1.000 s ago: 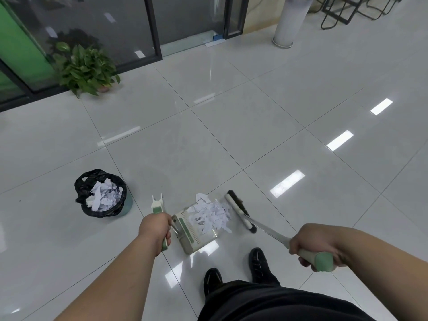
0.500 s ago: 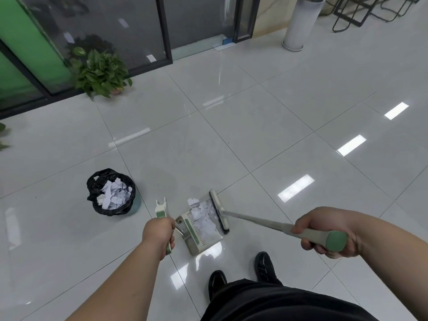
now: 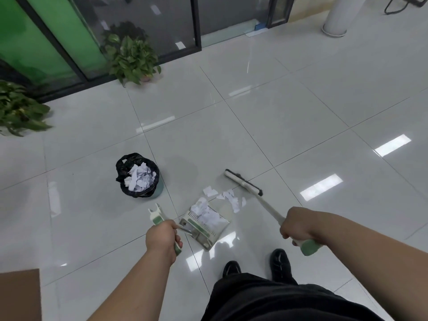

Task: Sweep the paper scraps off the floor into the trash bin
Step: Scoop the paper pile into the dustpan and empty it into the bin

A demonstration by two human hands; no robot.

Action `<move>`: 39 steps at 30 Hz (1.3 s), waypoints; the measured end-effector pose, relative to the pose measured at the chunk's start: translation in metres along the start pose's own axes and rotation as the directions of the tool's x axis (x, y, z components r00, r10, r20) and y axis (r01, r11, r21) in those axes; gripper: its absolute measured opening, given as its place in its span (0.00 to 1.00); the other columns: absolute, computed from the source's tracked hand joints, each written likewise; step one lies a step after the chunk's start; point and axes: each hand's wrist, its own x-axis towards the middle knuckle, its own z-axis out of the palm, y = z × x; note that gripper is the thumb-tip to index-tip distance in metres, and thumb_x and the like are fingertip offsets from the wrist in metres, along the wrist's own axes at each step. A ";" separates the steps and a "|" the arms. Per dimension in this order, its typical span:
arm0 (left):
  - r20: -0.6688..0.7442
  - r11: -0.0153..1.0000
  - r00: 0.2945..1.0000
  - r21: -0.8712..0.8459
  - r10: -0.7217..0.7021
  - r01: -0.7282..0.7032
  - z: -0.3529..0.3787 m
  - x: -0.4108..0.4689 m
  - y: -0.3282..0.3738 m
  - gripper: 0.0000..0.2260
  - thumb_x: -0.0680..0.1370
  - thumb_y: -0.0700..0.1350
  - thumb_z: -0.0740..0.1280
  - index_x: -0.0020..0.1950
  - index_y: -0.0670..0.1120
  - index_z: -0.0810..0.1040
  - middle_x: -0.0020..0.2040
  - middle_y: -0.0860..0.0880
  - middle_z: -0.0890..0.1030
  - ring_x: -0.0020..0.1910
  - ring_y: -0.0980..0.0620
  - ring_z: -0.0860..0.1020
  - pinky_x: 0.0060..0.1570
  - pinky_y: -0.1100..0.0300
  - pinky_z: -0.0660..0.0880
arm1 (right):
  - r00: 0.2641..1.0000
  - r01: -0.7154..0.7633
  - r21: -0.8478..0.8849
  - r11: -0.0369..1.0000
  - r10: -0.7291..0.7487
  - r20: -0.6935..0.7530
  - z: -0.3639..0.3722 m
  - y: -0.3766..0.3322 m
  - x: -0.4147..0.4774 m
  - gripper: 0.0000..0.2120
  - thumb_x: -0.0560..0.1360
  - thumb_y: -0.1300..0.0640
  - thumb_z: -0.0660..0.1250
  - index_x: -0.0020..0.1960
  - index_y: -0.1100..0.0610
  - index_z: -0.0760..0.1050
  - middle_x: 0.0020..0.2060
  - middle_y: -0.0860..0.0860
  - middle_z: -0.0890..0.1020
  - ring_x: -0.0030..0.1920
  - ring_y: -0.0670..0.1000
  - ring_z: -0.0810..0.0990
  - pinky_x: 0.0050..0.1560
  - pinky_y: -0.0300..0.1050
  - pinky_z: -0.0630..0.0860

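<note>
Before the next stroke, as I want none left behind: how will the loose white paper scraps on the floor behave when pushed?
The torn white paper scraps look thin and flat, so probably very light and floppy. On the glossy floor tiles they likely slide easily. Scattered before the green-and-white dustpan, some may flutter aside.

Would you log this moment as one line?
left hand: grips dustpan; right hand: grips broom; scraps: partly in dustpan, partly on floor; trash bin: holds scraps

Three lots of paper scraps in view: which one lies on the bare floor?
The loose scraps between the dustpan and the broom head. The other two lots sit inside containers: one in the dustpan, one in the black-bagged trash bin.
</note>
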 end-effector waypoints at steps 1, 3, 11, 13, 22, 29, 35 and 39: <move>-0.014 1.000 1.000 -0.022 -0.005 0.004 0.002 0.001 0.000 0.07 0.75 0.32 0.61 0.38 0.41 0.71 0.27 0.46 0.66 0.24 0.49 0.63 0.26 0.61 0.64 | 1.000 0.020 -0.099 0.995 -0.018 0.019 0.005 -0.004 0.002 0.04 0.76 0.62 0.65 0.43 0.60 0.73 0.39 0.55 0.78 0.36 0.53 0.77 0.36 0.42 0.70; -0.032 0.998 0.999 -0.061 -0.024 0.022 0.006 0.000 -0.001 0.07 0.75 0.33 0.61 0.37 0.41 0.71 0.27 0.46 0.67 0.22 0.49 0.64 0.26 0.62 0.65 | 0.997 0.059 -0.273 0.960 -0.042 0.067 0.013 -0.007 0.003 0.05 0.75 0.63 0.62 0.41 0.57 0.69 0.38 0.53 0.73 0.36 0.52 0.71 0.33 0.41 0.65; -0.026 0.996 0.999 -0.089 -0.034 0.031 0.023 -0.005 0.007 0.08 0.73 0.33 0.60 0.35 0.40 0.71 0.18 0.47 0.67 0.16 0.51 0.63 0.27 0.61 0.65 | 0.996 0.058 -0.516 0.855 -0.018 0.082 -0.028 -0.001 -0.030 0.06 0.73 0.57 0.66 0.48 0.57 0.78 0.33 0.49 0.82 0.32 0.48 0.80 0.37 0.41 0.73; -0.028 0.997 0.999 -0.073 -0.033 0.031 0.027 -0.006 0.009 0.07 0.73 0.33 0.60 0.35 0.40 0.71 0.18 0.47 0.68 0.17 0.50 0.64 0.28 0.60 0.65 | 0.998 0.053 -0.561 0.826 -0.018 0.067 -0.045 0.001 -0.040 0.10 0.72 0.55 0.67 0.52 0.56 0.80 0.33 0.48 0.82 0.32 0.47 0.79 0.39 0.41 0.73; -0.008 0.998 0.999 -0.047 -0.045 0.045 0.024 -0.005 0.009 0.08 0.74 0.32 0.59 0.36 0.41 0.69 0.23 0.46 0.67 0.19 0.50 0.63 0.24 0.62 0.66 | 1.000 0.018 -0.410 0.912 -0.019 0.001 -0.068 0.029 -0.053 0.06 0.74 0.54 0.68 0.49 0.53 0.79 0.28 0.47 0.81 0.31 0.46 0.78 0.34 0.39 0.72; 0.074 0.990 0.997 0.139 -0.029 0.018 0.008 -0.010 0.000 0.10 0.76 0.32 0.59 0.37 0.43 0.69 0.27 0.46 0.66 0.23 0.50 0.63 0.28 0.62 0.66 | 0.998 -0.058 0.043 0.997 0.058 -0.004 -0.046 0.056 -0.032 0.07 0.73 0.62 0.71 0.48 0.65 0.78 0.34 0.57 0.82 0.28 0.52 0.82 0.28 0.38 0.72; 0.143 0.977 0.990 0.212 -0.001 -0.029 0.023 -0.013 -0.005 0.08 0.75 0.32 0.60 0.38 0.42 0.70 0.28 0.46 0.67 0.23 0.50 0.64 0.27 0.61 0.66 | 0.988 -0.116 0.243 0.963 0.086 0.132 -0.015 0.047 -0.042 0.10 0.72 0.63 0.69 0.53 0.65 0.77 0.34 0.60 0.81 0.31 0.54 0.80 0.35 0.46 0.72; 0.142 0.980 0.990 0.196 0.004 -0.032 0.031 -0.012 -0.001 0.08 0.74 0.32 0.61 0.35 0.42 0.71 0.26 0.46 0.67 0.24 0.50 0.64 0.28 0.61 0.67 | 0.982 -0.106 0.287 0.952 0.055 0.180 -0.015 0.041 -0.050 0.16 0.70 0.58 0.70 0.55 0.65 0.77 0.33 0.60 0.81 0.32 0.56 0.76 0.37 0.46 0.67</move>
